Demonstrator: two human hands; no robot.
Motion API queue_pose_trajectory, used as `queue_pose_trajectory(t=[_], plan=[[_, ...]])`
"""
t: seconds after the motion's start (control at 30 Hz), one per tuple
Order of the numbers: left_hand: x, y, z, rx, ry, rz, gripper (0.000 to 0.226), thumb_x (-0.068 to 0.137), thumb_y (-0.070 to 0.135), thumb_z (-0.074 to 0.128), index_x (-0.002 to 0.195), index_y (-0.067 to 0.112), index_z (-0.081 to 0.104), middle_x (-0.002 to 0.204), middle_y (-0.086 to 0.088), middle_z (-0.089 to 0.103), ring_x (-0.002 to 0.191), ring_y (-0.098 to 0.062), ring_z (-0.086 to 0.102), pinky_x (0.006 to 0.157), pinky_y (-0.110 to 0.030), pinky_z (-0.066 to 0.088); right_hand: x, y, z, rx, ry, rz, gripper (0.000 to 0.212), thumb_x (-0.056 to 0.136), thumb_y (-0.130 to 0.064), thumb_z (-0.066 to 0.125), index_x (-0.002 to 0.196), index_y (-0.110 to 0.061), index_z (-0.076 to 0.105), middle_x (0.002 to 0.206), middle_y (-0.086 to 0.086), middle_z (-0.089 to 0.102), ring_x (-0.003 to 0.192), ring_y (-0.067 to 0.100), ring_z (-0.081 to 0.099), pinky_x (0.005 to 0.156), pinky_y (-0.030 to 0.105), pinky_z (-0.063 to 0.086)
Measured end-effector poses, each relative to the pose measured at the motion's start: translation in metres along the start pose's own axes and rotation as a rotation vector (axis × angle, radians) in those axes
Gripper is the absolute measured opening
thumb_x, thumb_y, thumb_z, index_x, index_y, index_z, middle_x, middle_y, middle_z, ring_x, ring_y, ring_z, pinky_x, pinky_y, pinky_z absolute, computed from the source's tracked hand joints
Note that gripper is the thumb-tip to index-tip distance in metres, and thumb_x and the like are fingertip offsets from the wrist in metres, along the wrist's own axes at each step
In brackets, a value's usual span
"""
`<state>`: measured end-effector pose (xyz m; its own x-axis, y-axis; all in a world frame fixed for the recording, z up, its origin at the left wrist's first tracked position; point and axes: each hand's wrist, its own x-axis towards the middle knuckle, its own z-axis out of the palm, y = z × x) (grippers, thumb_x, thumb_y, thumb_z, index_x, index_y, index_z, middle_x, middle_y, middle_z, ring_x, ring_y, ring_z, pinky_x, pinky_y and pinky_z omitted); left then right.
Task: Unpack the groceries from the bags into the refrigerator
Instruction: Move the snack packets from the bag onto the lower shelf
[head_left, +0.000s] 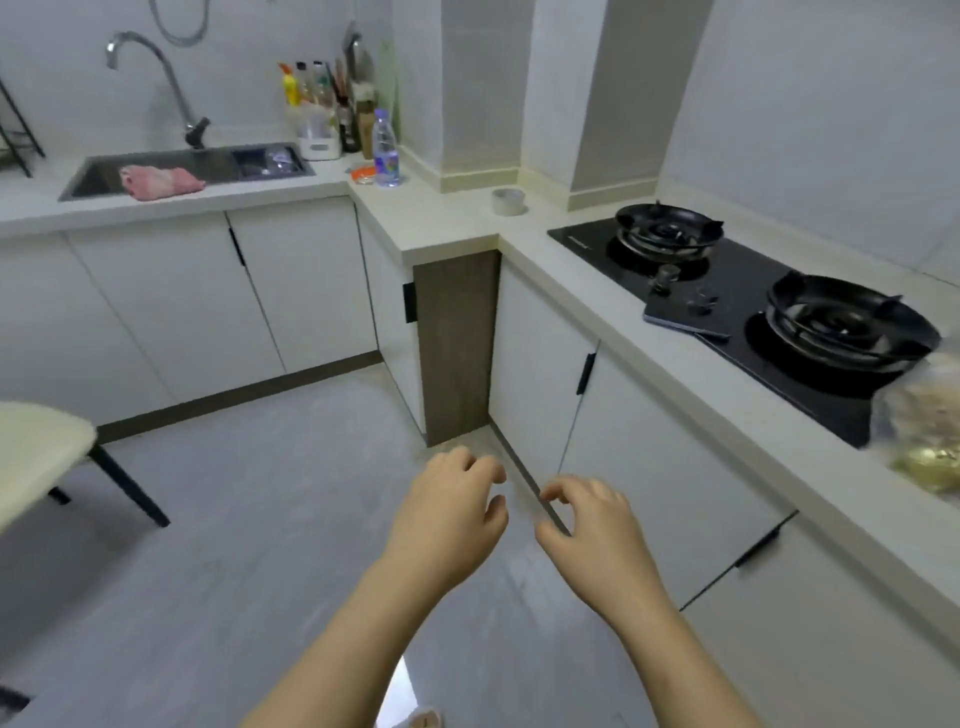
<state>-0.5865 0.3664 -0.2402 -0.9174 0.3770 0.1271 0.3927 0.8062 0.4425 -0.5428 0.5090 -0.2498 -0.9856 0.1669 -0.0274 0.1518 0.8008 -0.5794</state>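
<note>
**Both grips empty over open floor**

My left grip (452, 512) and right grip (592, 525) hang side by side, close but not touching. The fingers of both are loosely curled and hold nothing. Under them lies a broad stretch of grey tiled floor (234, 545). It is bounded ahead and on the right by the white cupboard fronts under the L-shaped pale stone table (447, 228). On the left stands a cream-seated chair with black legs (36, 452).

One clear plastic grocery bag (924, 415), blurred, with pale and yellow contents, sits near the table's front edge at the far right. It overlaps the near end of the black glass gas hob (753, 291).

Counted:
- one hob with two black ring burners
- one roll of pale tape (508, 201) on the table's corner stretch between hob and sink
- one clear water bottle with a purple label (386, 148) toward the back corner, beside a cluster of bottles and utensils too blurred to count
- one steel sink (218, 163) holding one pink cloth (161, 182), with one curved metal tap (156, 73) behind it
</note>
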Motion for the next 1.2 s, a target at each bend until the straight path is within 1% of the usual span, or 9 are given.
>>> queue_pose_trajectory(t=[0.17, 0.37, 0.43, 0.53, 0.67, 0.83, 0.93, 1.1, 1.2], plan=[[0.057, 0.037, 0.033, -0.024, -0.103, 0.222, 0.027, 0.095, 0.032, 0.044, 0.121, 0.024, 0.051, 0.118, 0.006, 0.049, 0.11, -0.011, 0.044, 0.088, -0.024, 0.044, 0.013, 0.047, -0.03, 0.001, 0.159, 0.182, 0.026, 0.091, -0.027, 0.05, 0.116, -0.028, 0.053, 0.121, -0.009, 0.049, 0.116, 0.011, 0.039, 0.098, 0.026, 0.036], [0.131, 0.073, 0.058, -0.058, -0.206, 0.467, 0.03, 0.096, 0.032, 0.042, 0.124, 0.024, 0.049, 0.116, 0.006, 0.048, 0.105, -0.011, 0.045, 0.078, -0.018, 0.036, 0.046, 0.085, -0.058, 0.021, 0.316, 0.379, 0.025, 0.091, -0.028, 0.05, 0.116, -0.028, 0.054, 0.123, -0.01, 0.049, 0.118, 0.01, 0.039, 0.097, 0.024, 0.035], [0.153, 0.084, 0.066, -0.069, -0.229, 0.524, 0.031, 0.096, 0.031, 0.042, 0.125, 0.023, 0.049, 0.118, 0.004, 0.048, 0.107, -0.012, 0.045, 0.08, -0.018, 0.035, 0.055, 0.095, -0.065, 0.029, 0.353, 0.448, 0.025, 0.09, -0.028, 0.051, 0.115, -0.028, 0.054, 0.123, -0.01, 0.05, 0.119, 0.01, 0.039, 0.098, 0.025, 0.035], [0.18, 0.101, 0.078, -0.098, -0.28, 0.6, 0.031, 0.096, 0.031, 0.042, 0.126, 0.022, 0.049, 0.121, 0.004, 0.049, 0.11, -0.013, 0.044, 0.086, -0.022, 0.039, 0.063, 0.11, -0.074, 0.03, 0.402, 0.544, 0.026, 0.09, -0.028, 0.051, 0.116, -0.028, 0.054, 0.123, -0.008, 0.051, 0.12, 0.011, 0.04, 0.1, 0.028, 0.036], [0.2, 0.129, 0.097, -0.118, -0.33, 0.7, 0.03, 0.096, 0.03, 0.043, 0.124, 0.022, 0.051, 0.12, 0.004, 0.05, 0.111, -0.013, 0.045, 0.083, -0.022, 0.041, 0.062, 0.127, -0.082, 0.04, 0.457, 0.658, 0.026, 0.09, -0.026, 0.051, 0.115, -0.026, 0.055, 0.121, -0.007, 0.051, 0.117, 0.012, 0.042, 0.099, 0.028, 0.037], [0.207, 0.165, 0.123, -0.123, -0.401, 0.833, 0.03, 0.095, 0.031, 0.044, 0.122, 0.024, 0.053, 0.118, 0.005, 0.05, 0.107, -0.013, 0.047, 0.082, -0.021, 0.041, 0.045, 0.151, -0.096, 0.049, 0.563, 0.744, 0.022, 0.087, -0.021, 0.054, 0.109, -0.022, 0.058, 0.111, -0.005, 0.054, 0.11, 0.014, 0.048, 0.092, 0.026, 0.04], [0.212, 0.195, 0.137, -0.15, -0.426, 0.873, 0.028, 0.095, 0.029, 0.044, 0.121, 0.024, 0.053, 0.117, 0.005, 0.049, 0.108, -0.014, 0.045, 0.082, -0.023, 0.042, 0.033, 0.17, -0.113, 0.038, 0.623, 0.782, 0.023, 0.087, -0.018, 0.055, 0.109, -0.021, 0.059, 0.112, -0.004, 0.054, 0.11, 0.015, 0.046, 0.092, 0.025, 0.037], [0.221, 0.255, 0.163, -0.179, -0.423, 0.933, 0.028, 0.094, 0.028, 0.046, 0.12, 0.023, 0.054, 0.117, 0.004, 0.049, 0.11, -0.014, 0.046, 0.087, -0.025, 0.042, 0.023, 0.218, -0.151, 0.049, 0.714, 0.819, 0.023, 0.086, -0.02, 0.058, 0.109, -0.022, 0.059, 0.111, -0.005, 0.055, 0.108, 0.016, 0.047, 0.09, 0.026, 0.037], [0.229, 0.294, 0.182, -0.187, -0.41, 0.939, 0.028, 0.093, 0.027, 0.048, 0.119, 0.021, 0.056, 0.115, 0.003, 0.051, 0.109, -0.016, 0.047, 0.086, -0.025, 0.042, 0.021, 0.252, -0.179, 0.044, 0.731, 0.822, 0.024, 0.085, -0.019, 0.059, 0.108, -0.021, 0.06, 0.11, -0.005, 0.054, 0.107, 0.017, 0.048, 0.091, 0.028, 0.038]])
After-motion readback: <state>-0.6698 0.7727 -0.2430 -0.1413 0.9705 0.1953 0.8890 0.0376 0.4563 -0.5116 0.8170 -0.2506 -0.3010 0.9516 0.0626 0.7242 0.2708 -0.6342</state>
